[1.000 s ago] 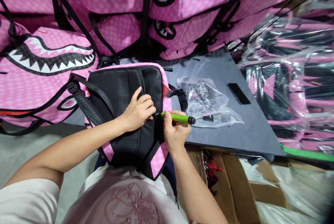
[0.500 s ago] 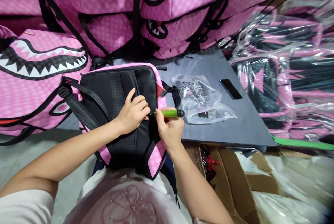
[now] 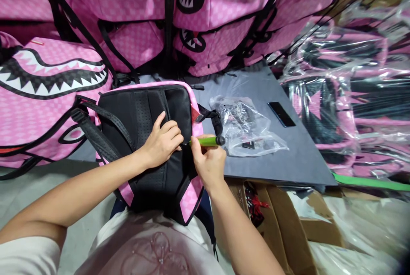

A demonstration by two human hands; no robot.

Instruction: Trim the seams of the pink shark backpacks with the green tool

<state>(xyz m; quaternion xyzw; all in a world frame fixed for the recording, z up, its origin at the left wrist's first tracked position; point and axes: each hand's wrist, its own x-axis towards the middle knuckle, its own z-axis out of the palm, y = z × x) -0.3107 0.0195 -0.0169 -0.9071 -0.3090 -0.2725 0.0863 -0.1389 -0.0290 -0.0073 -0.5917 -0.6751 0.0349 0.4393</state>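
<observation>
A pink checkered backpack (image 3: 144, 108) lies face down in front of me, its black padded back and shoulder straps up. My left hand (image 3: 163, 140) rests on the black padding with its fingers curled and pressed down near the right edge. My right hand (image 3: 208, 162) grips a green pen-like tool (image 3: 205, 141) with a black end. The tool's tip touches the backpack just beside my left fingertips.
Several pink shark-mouth backpacks (image 3: 48, 78) are stacked behind and to the left. A clear plastic bag (image 3: 246, 127) and a black phone (image 3: 281, 114) lie on the grey table (image 3: 288, 155). Bagged backpacks (image 3: 349, 95) pile up at right. An open cardboard box (image 3: 288, 211) sits below the table edge.
The view has shifted slightly. My right hand and the green tool have edged a little left toward my left fingers. My left hand stays pressed on the padding.
</observation>
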